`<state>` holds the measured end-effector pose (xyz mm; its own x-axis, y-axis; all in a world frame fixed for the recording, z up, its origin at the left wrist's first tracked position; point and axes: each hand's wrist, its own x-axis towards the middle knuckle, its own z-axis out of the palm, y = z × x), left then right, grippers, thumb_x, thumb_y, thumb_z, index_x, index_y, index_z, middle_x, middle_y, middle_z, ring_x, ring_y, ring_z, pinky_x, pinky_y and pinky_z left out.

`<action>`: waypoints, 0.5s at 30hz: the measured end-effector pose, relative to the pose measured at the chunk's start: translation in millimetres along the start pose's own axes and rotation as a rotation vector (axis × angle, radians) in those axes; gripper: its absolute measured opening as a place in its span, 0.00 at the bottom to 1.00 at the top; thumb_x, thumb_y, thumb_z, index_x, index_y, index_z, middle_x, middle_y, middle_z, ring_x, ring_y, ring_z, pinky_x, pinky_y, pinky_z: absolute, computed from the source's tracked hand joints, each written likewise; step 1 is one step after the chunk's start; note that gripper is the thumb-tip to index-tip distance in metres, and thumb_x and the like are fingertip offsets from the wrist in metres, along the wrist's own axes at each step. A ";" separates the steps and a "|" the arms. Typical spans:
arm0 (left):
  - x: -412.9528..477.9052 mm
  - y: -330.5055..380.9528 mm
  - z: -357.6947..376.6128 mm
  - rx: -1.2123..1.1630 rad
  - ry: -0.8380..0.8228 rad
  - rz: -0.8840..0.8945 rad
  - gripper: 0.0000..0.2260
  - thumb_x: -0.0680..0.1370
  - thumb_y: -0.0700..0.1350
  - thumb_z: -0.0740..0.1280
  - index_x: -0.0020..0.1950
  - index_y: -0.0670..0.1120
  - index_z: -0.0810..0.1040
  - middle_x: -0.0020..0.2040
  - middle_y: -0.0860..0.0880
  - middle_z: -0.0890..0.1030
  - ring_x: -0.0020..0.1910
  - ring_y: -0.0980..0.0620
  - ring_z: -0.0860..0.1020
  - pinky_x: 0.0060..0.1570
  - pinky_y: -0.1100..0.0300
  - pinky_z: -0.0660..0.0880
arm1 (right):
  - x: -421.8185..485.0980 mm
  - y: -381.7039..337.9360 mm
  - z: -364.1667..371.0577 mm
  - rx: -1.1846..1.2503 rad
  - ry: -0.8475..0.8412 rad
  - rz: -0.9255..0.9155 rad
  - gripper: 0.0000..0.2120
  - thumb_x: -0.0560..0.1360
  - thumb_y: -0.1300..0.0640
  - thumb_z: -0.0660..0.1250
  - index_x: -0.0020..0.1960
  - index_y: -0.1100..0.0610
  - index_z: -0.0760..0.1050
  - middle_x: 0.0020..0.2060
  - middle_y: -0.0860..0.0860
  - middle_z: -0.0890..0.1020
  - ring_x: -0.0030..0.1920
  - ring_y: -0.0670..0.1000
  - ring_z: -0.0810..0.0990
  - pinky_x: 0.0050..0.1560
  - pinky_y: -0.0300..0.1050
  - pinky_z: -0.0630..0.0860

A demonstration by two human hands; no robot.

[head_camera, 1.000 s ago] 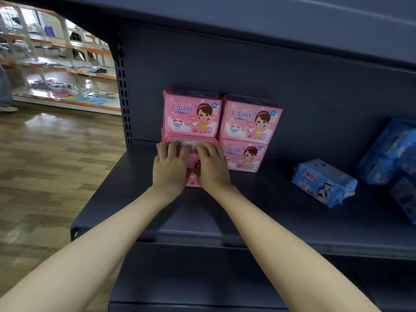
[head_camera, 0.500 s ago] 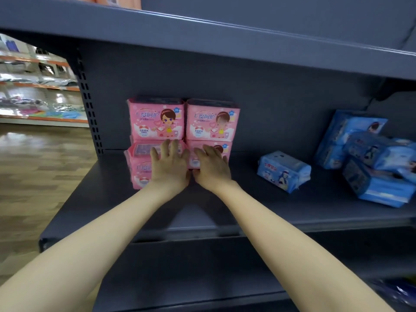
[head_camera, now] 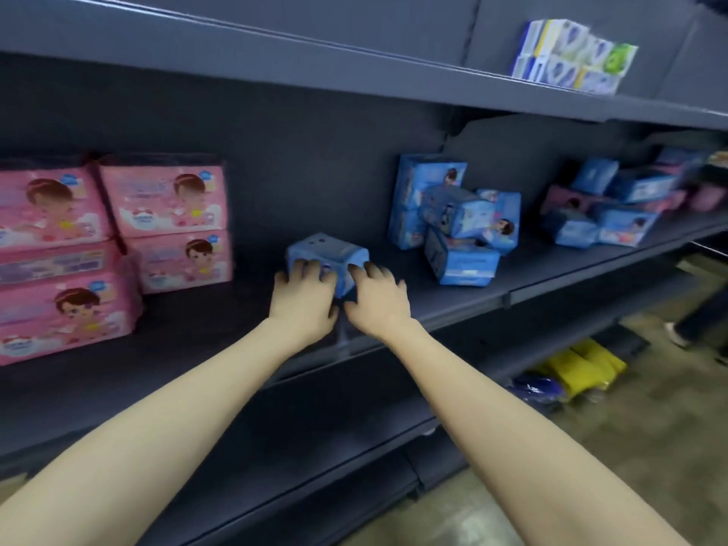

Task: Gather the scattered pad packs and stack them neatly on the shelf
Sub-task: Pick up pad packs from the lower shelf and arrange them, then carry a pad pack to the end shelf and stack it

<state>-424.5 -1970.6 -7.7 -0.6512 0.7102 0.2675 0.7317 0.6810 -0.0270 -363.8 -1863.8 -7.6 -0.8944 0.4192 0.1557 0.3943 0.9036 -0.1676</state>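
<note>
Far left, the stacked pink pad packs (head_camera: 165,202) stand on the dark shelf (head_camera: 197,321), smeared by blur; the outermost ones are cut off by the frame edge. Near the middle a lone blue pack (head_camera: 327,254) sits on the same shelf, well apart from the pink ones; the left hand (head_camera: 305,301) lies on its near face with fingers bent over it, the thumb hidden, so a true grip cannot be told; the right hand (head_camera: 376,301) has its fingers spread, the forefinger touching the pack's right edge. Further right a tumbled blue heap (head_camera: 457,222) leans on the back panel; beyond it a mixed blue and pink pile (head_camera: 614,210) blurs out; small boxes (head_camera: 571,57) sit on the shelf above; yellow packets (head_camera: 583,368) show half hidden below.
</note>
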 end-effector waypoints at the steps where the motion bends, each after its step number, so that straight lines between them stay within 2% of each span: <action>1: 3.7 18.2 3.0 -0.003 -0.001 0.039 0.22 0.76 0.52 0.61 0.68 0.46 0.65 0.66 0.43 0.67 0.67 0.42 0.63 0.60 0.48 0.66 | -5.6 16.9 -1.6 -0.004 -0.005 0.025 0.29 0.75 0.54 0.62 0.74 0.54 0.58 0.72 0.55 0.63 0.72 0.58 0.59 0.67 0.60 0.61; 6: 20.1 106.0 24.0 -0.044 -0.043 0.229 0.22 0.77 0.54 0.61 0.68 0.45 0.65 0.69 0.43 0.64 0.68 0.42 0.62 0.61 0.48 0.65 | -38.8 103.8 -9.5 -0.008 -0.001 0.153 0.28 0.76 0.54 0.62 0.74 0.54 0.58 0.70 0.54 0.64 0.71 0.56 0.60 0.66 0.60 0.61; 15: 39.2 253.9 49.8 -0.179 -0.108 0.458 0.21 0.77 0.49 0.62 0.67 0.43 0.67 0.71 0.42 0.61 0.69 0.42 0.61 0.61 0.50 0.66 | -104.6 240.0 -16.6 0.000 -0.007 0.419 0.28 0.76 0.52 0.63 0.74 0.53 0.58 0.70 0.54 0.65 0.70 0.57 0.61 0.65 0.58 0.63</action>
<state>-274.3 -1761.0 -52.0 -0.2657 0.9498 0.1650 0.9640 0.2609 0.0505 -172.1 -1689.3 -48.0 -0.6581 0.7499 0.0676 0.7243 0.6551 -0.2150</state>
